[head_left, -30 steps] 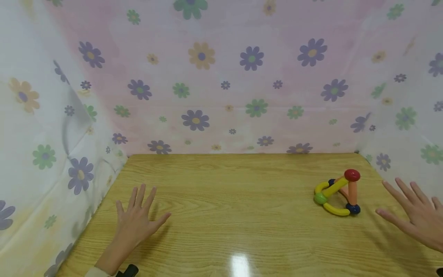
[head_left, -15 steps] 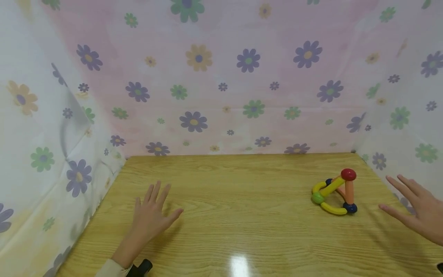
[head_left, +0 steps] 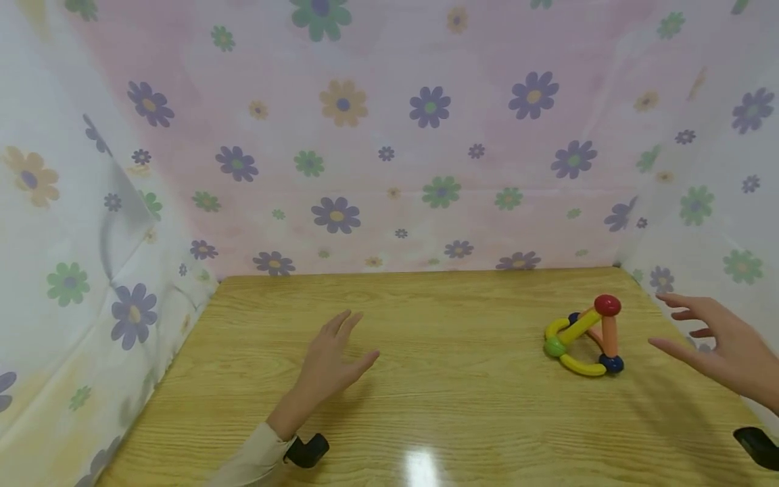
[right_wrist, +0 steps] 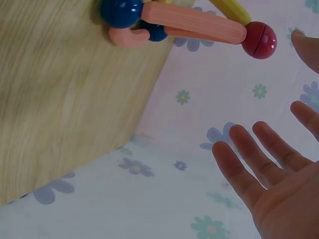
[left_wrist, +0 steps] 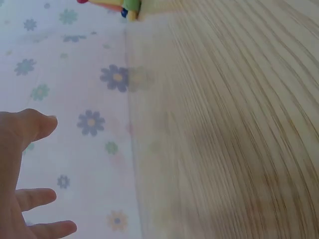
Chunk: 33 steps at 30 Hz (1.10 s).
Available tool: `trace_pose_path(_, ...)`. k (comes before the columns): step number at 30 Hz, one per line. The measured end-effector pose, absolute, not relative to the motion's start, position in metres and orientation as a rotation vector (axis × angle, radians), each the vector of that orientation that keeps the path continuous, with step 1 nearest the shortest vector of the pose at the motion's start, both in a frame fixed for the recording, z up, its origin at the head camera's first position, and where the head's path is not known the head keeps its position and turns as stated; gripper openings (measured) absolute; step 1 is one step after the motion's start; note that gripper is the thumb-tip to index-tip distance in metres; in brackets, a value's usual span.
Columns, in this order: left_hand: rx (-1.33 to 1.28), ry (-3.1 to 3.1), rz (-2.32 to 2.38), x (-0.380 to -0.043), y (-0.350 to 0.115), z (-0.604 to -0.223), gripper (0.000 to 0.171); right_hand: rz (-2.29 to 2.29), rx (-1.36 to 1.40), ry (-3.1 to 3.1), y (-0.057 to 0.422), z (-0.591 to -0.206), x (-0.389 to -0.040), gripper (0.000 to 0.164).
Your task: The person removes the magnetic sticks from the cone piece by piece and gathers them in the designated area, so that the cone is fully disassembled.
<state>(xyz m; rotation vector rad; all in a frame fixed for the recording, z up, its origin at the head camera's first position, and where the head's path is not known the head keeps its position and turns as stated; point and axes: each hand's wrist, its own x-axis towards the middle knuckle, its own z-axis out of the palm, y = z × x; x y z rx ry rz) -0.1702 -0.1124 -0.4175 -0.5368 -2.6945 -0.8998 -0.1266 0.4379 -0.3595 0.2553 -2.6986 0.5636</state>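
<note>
On the right part of the wooden table stands a toy frame (head_left: 570, 334) of plastic rods and balls. Its yellow and orange rods rise from a ring with green and dark blue balls to a red ball (head_left: 607, 305) on top. My left hand (head_left: 329, 360) is over the middle left of the table, fingers spread and holding nothing, well apart from the toy. To the right of the toy is my right hand (head_left: 724, 345), with bent, parted fingers and nothing in it. The right wrist view shows its fingers (right_wrist: 246, 154) below the red ball (right_wrist: 259, 40).
Flowered cloth (head_left: 377, 135) hangs behind the table and along both sides. The wooden tabletop (head_left: 438, 379) ends at the cloth. Each wrist wears a black strap-on device (head_left: 307, 450).
My left hand has moved right and slightly up across the table. The right hand has turned, its fingers now more bent, a little nearer the toy. The toy stays in place; the view shifts slightly.
</note>
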Motion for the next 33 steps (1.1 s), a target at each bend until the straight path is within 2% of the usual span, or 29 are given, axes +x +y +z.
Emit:
trace_pose_path(12,-0.663,-2.745,-1.312,-0.189,-0.028,-0.417,0.062,0.632,0.526,-2.590,0.414,-0.349,-0.161,0.057)
trace_pose_path(21,-0.828,-2.731,-1.369,-0.214,0.043,-0.417,0.056,0.600,0.514,-2.632,0.405,-0.353,-0.180,0.045)
trace_pose_path(29,-0.976,-2.668,-1.431,-0.223,0.096,-0.419,0.052,0.602,0.581,-2.645,0.399,-0.351,-0.184,0.028)
trace_pose_path(33,-1.021,-2.640,-1.513,-0.226,0.123,-0.421,0.050,0.669,0.583,-2.650,0.394,-0.350,-0.182,0.026)
